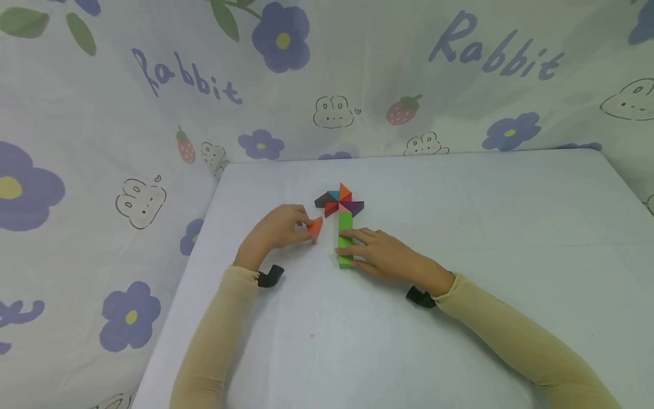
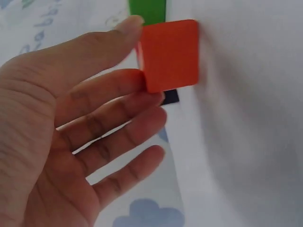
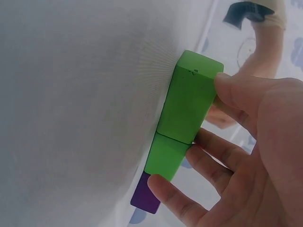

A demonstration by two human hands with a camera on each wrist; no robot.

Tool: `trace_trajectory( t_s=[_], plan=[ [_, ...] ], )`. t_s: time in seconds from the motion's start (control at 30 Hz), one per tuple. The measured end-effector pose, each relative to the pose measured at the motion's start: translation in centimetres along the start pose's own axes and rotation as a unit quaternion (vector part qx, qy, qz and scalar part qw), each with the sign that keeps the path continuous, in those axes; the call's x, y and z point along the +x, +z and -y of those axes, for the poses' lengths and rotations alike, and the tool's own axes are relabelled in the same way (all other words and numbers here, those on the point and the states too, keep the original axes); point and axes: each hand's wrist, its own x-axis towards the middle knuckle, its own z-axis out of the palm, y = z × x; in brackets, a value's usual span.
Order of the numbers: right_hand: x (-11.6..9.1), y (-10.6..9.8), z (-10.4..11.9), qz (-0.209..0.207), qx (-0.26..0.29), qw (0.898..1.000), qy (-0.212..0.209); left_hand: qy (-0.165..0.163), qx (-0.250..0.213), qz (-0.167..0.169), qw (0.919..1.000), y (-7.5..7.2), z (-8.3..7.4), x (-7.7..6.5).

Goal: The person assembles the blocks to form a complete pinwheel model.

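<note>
My left hand (image 1: 280, 228) pinches an orange triangular block (image 2: 171, 56) between thumb and forefinger, the other fingers loosely spread. To its right, two green blocks (image 3: 185, 104) lie end to end in a row on the white table. Fingers of my right hand (image 1: 384, 253) reach across this row, and the thumb presses its near side. Just beyond the row's far end sits a pinwheel of small wedge blocks (image 1: 345, 195) in orange, red, blue, dark grey, pink and purple. The purple block (image 3: 143, 195) also shows past my little finger in the right wrist view.
The white table (image 1: 460, 204) reaches out on both sides of the blocks. Behind it and along the left hangs a white cloth (image 1: 368, 74) printed with flowers, rabbits and strawberries. A black wrist mount (image 1: 271, 276) sticks out from each sleeve.
</note>
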Motion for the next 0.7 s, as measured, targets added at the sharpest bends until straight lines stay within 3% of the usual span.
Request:
trace_trajectory(
  t_s=[0.23, 0.4, 0.7],
  plan=[
    [0.0, 0.0, 0.0, 0.002, -0.008, 1.000, -0.004, 0.052, 0.037, -0.044, 0.9970, 1.0, -1.6, 0.4],
    [-0.1, 0.0, -0.2, -0.005, -0.017, 1.000, -0.014, 0.049, 0.036, -0.063, 0.9962, 0.8, -1.7, 0.3],
    [-0.1, 0.1, -0.2, -0.010, -0.029, 0.999, -0.023, 0.052, 0.046, -0.052, 0.9962, 1.3, -2.0, 0.8]
  ],
)
